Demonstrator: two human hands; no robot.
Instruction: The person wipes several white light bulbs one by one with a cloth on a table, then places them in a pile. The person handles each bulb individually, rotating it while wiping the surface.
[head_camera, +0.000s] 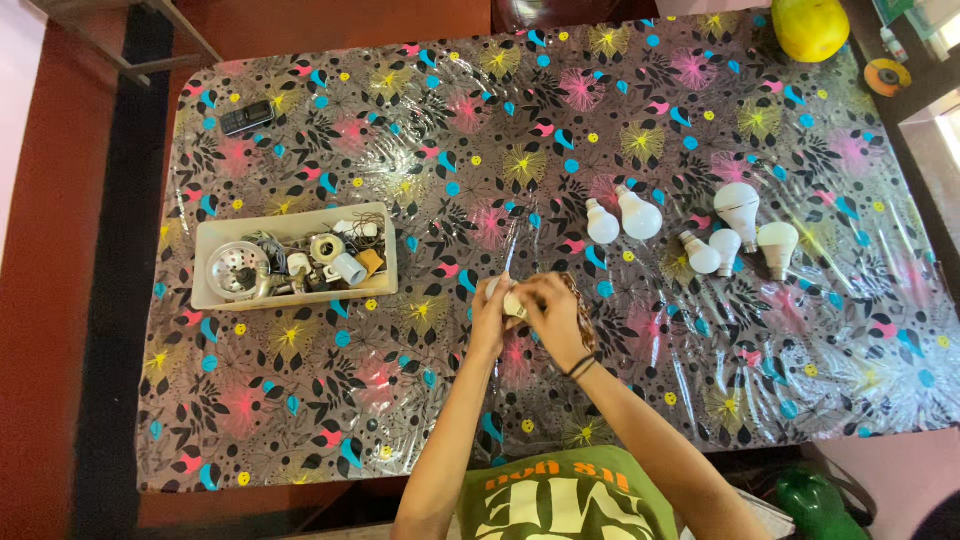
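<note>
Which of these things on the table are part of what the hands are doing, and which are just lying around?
In use:
small white bulb part held by left hand and right hand
white plastic light bulbs
beige plastic tray of parts

Lying about:
black mobile phone
yellow round fruit
disc

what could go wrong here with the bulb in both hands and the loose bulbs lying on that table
The small white bulb part is pinched between the left hand and right hand above the table; a slip could drop it onto the glossy cover. The six loose white bulbs lie on their sides with nothing stopping them, so a knock might roll them. The right forearm's sweep could perhaps reach them.
</note>
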